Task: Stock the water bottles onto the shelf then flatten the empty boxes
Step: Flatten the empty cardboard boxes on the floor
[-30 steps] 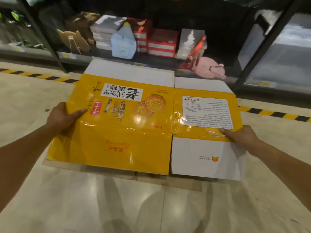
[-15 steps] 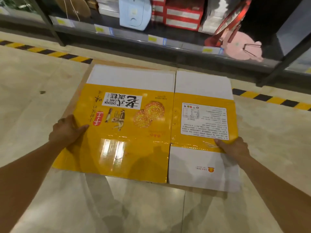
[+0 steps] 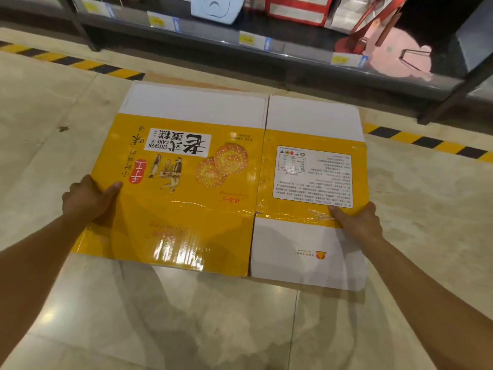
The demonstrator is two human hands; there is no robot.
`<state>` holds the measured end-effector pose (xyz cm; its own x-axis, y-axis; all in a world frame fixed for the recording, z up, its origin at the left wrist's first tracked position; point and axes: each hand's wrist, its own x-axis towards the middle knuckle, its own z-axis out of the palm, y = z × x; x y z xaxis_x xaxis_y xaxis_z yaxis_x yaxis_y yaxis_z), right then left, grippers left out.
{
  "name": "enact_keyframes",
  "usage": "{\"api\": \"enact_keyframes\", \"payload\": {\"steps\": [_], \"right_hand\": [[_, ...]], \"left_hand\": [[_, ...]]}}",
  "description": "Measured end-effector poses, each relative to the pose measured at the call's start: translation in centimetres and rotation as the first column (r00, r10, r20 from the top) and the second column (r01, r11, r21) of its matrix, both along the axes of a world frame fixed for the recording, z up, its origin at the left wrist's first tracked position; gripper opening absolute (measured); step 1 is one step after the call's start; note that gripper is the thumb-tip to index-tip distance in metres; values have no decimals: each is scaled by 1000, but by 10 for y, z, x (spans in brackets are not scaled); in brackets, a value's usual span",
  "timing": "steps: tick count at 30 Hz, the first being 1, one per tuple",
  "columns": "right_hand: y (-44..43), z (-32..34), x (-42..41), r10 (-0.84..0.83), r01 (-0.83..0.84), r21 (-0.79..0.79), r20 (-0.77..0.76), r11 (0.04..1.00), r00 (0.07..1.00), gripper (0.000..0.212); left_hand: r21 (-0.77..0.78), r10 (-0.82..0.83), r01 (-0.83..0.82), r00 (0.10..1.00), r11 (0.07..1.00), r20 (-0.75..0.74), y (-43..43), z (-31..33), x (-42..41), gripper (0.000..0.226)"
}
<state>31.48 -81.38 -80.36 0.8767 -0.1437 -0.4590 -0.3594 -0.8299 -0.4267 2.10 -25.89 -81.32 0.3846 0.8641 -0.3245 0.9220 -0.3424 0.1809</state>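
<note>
A flattened yellow and white cardboard box (image 3: 202, 214), printed with cakes and the words CHICKEN CAKE, lies spread out low over the tiled floor. My left hand (image 3: 89, 198) grips its left edge, thumb on top of the yellow panel. My right hand (image 3: 358, 222) grips the right edge near the white label, thumb on top. A brown cardboard edge (image 3: 280, 281) shows under the box along its near side. No water bottles are in view.
A low dark shelf (image 3: 266, 53) with price tags runs across the top, holding red boxes (image 3: 293, 8), a pale blue item (image 3: 216, 6) and a pink item (image 3: 405, 52). Yellow-black hazard tape (image 3: 426, 141) marks the floor before it.
The box has gone down toward the floor with both hands still on its edges. My view has tilted down and closer, so the shelf now sits higher in frame.
</note>
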Motion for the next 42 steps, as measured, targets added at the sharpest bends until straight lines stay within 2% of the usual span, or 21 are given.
{"api": "enact_keyframes", "payload": {"steps": [6, 11, 13, 14, 16, 18, 20, 24, 28, 32, 35, 36, 39, 42], "right_hand": [[-22, 8, -3, -8, 9, 40, -31, 999, 999, 104], [-104, -20, -5, -17, 29, 97, -122, 995, 992, 135], [-142, -31, -12, -26, 45, 128, -150, 991, 988, 139], [-141, -9, -27, -22, 43, 124, -160, 991, 987, 140], [-143, 22, -51, -34, 52, 113, -159, 992, 987, 134], [-152, 36, -62, -23, 50, 121, -210, 991, 977, 114], [-159, 38, -61, -10, 30, 96, -207, 995, 978, 110], [-146, 41, -48, -77, 91, 232, -66, 968, 995, 81], [-129, 43, -30, -214, 199, 217, 45, 956, 976, 62], [-127, 47, -15, -311, 295, 147, 103, 944, 945, 71], [-125, 54, -9, -324, 308, 172, 77, 936, 943, 56], [-125, 55, -6, -316, 300, 174, 67, 938, 947, 58], [-124, 60, 4, -268, 257, 190, 33, 948, 963, 75], [-122, 63, 19, -271, 274, 251, -49, 928, 961, 83]], "left_hand": [[-6, -7, 7, 1000, 1000, 18, -23, 0, -13, 89], [1, -58, 58, 996, 998, 63, -68, 2, -32, 87], [-4, -72, 73, 992, 997, 99, -88, 2, -43, 91], [-14, -82, 84, 990, 996, 113, -95, 1, -49, 94], [-39, -101, 107, 988, 994, 120, -107, 0, -59, 102], [-61, -111, 119, 987, 991, 118, -113, 1, -63, 116], [-104, -102, 112, 990, 988, 99, -115, 9, -57, 127], [-167, -154, 164, 985, 972, 72, -104, 17, -36, 128], [-223, -128, 155, 983, 962, 133, -109, 22, -13, 122], [-210, -129, 145, 988, 967, 88, -115, 25, -7, 114], [-207, -131, 146, 988, 967, 86, -112, 22, -8, 117], [-208, -126, 141, 989, 968, 82, -110, 21, -7, 117], [-219, -111, 121, 992, 968, 59, -108, 23, -1, 111], [-258, -102, 113, 993, 959, 54, -102, 26, 8, 104]]}}
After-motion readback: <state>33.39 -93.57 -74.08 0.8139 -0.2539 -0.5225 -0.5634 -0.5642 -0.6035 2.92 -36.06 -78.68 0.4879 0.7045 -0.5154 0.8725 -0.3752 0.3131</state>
